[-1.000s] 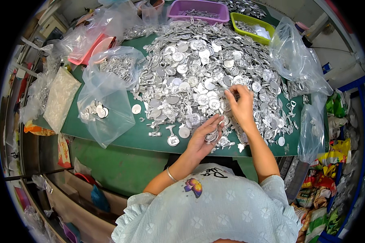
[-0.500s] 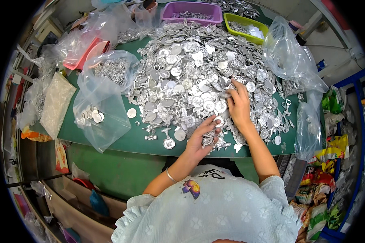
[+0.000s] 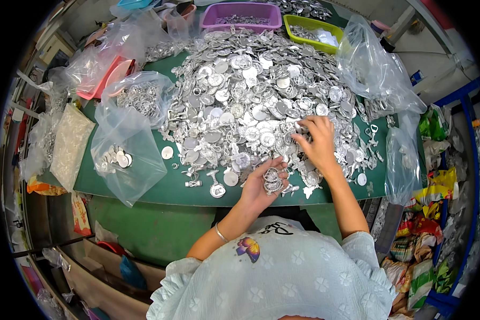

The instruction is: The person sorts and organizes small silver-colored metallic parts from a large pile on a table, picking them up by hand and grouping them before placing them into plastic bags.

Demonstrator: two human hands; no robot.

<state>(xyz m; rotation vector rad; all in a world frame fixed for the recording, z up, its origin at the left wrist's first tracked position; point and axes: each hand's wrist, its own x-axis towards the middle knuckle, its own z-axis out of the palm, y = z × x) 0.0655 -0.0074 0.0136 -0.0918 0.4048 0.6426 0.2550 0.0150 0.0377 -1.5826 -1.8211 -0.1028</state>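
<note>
A large heap of silver-grey metal pieces (image 3: 240,101), many of them round discs and ornate medallions, spreads over the green table. My left hand (image 3: 257,188) is cupped palm up at the heap's near edge, its fingers curled around several ring-shaped metal pieces (image 3: 273,182). To the right, my right hand (image 3: 319,143) reaches over the heap with thumb and fingers apart, fingertips at the loose pieces. Whether it touches one is too small to tell. A bottle-opener-like piece (image 3: 216,188) and a plain disc (image 3: 230,178) lie left of my left hand.
Clear plastic bags (image 3: 128,170) with metal parts lie at left; another clear bag (image 3: 370,66) stands at right. Behind the heap are a purple basin (image 3: 241,9) and a yellow-green basin (image 3: 310,41). A coral tray (image 3: 100,80) is at far left. Colourful packets (image 3: 426,229) fill a blue rack.
My left hand has turned its palm further up, showing the ring-shaped pieces more fully. My right hand has drawn back slightly toward me over the heap. The whole view has shifted a little.
</note>
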